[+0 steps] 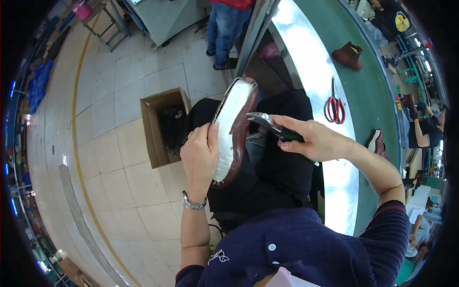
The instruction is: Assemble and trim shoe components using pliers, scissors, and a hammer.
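A brown leather shoe upper with a white sole face point(232, 112) is held up over my lap, its bottom turned toward me and its length running up and down. My left hand point(200, 155) grips its left edge near the lower half, thumb resting on the white face. In my right hand point(313, 138) is a pair of pincers point(264, 120) with metal jaws and dark green handles. The jaws reach the shoe's right edge; whether they bite the leather or only touch it is hard to tell.
An open cardboard box point(150, 129) with dark scraps stands on the floor at left. To the right runs a metal-edged bench with a green belt point(377, 91), carrying red-handled scissors point(334, 109), a brown boot point(348, 56) and another shoe point(376, 141). A person in jeans point(224, 31) stands ahead.
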Demonstrator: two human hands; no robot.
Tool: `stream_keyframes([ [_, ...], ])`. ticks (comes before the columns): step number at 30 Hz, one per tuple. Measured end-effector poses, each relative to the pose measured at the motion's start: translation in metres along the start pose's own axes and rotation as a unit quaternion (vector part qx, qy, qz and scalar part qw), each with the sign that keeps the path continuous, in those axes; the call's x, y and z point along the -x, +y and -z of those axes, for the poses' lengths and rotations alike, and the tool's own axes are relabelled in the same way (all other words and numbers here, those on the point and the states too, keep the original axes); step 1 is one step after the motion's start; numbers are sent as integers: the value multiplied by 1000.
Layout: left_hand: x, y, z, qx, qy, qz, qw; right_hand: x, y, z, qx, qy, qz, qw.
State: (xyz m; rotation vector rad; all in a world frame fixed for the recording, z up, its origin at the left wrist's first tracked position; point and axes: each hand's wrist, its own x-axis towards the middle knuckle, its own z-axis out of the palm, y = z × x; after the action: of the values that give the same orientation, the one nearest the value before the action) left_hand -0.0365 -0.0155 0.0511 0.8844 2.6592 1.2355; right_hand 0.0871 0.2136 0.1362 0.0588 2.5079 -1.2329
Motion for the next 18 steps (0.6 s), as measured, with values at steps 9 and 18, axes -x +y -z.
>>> stream_keyframes([
  [9,31,21,-17,17,-41,-2,999,-29,-54,11,136,-176,-81,972],
  [18,32,13,-21,582,-212,261,740,-14,-27,-7,116,-119,-26,986],
])
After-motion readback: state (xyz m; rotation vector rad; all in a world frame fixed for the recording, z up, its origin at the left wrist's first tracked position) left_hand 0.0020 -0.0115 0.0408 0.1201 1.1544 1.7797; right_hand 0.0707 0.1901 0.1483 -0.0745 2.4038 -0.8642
